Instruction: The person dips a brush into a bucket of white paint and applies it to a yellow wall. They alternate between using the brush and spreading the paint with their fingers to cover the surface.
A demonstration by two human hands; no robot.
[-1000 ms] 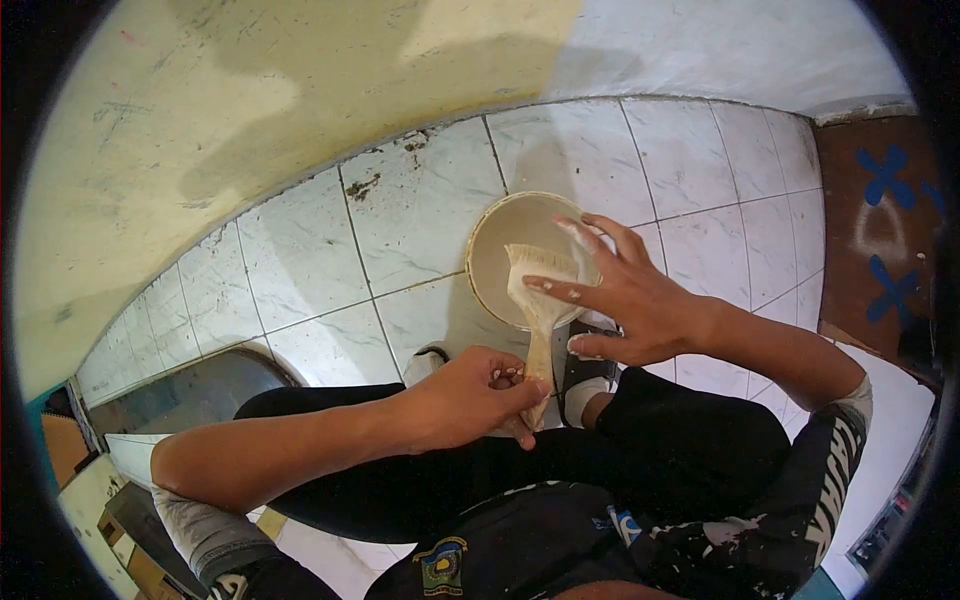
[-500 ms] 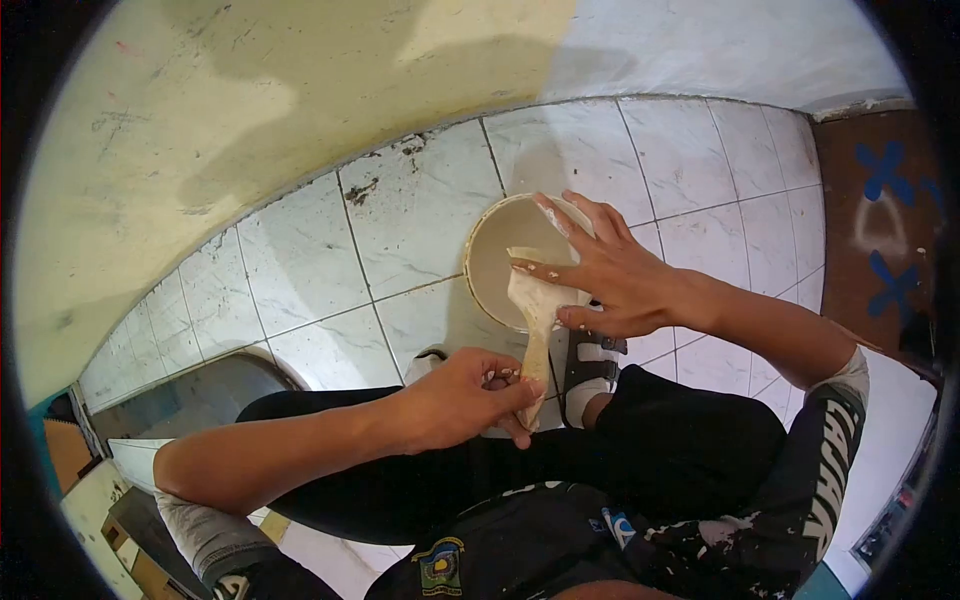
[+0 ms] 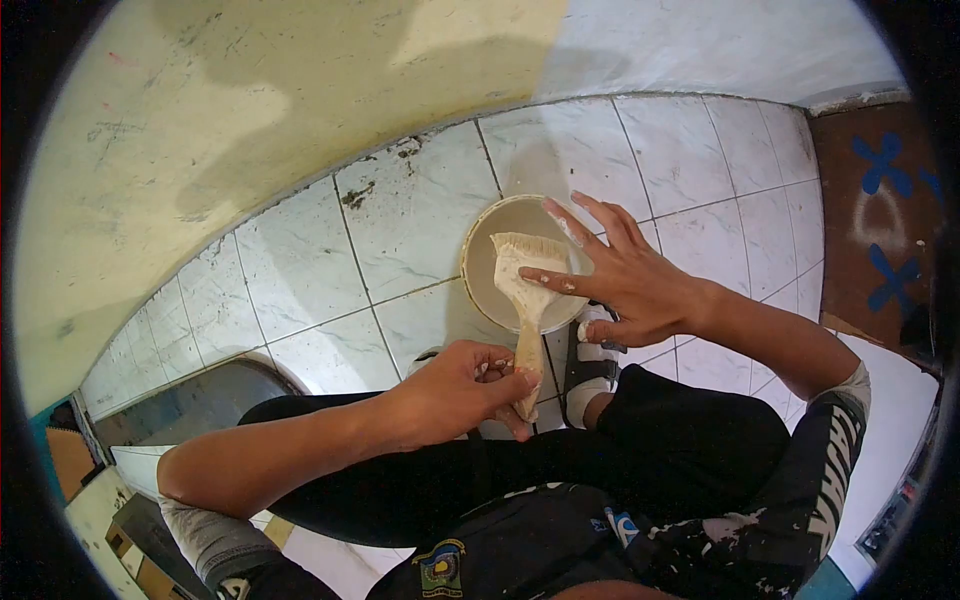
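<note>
My left hand (image 3: 473, 388) is closed around the handle of a paintbrush (image 3: 524, 278) coated in pale cream paint. Its wide bristle end points away from me, over a round bucket (image 3: 466, 262) standing on the tiles. The bucket's rim is smeared with dried paint. My right hand (image 3: 628, 272) has its fingers spread, with specks of white paint on them. One of its fingers lies against or just over the brush head; the rest reach across the bucket's right side. The bucket's near right part is hidden by the hand.
A wall (image 3: 300, 110), part yellow and part white, curves along the far side. A brown panel (image 3: 868, 215) with blue marks stands at the right. Dark debris (image 3: 355, 195) lies on the white tiles near the wall. My sandalled foot (image 3: 592, 375) is close to the bucket.
The brush has turned so that its broad face and bristles show more fully. My right thumb has come away from it, and that hand has shifted slightly right.
</note>
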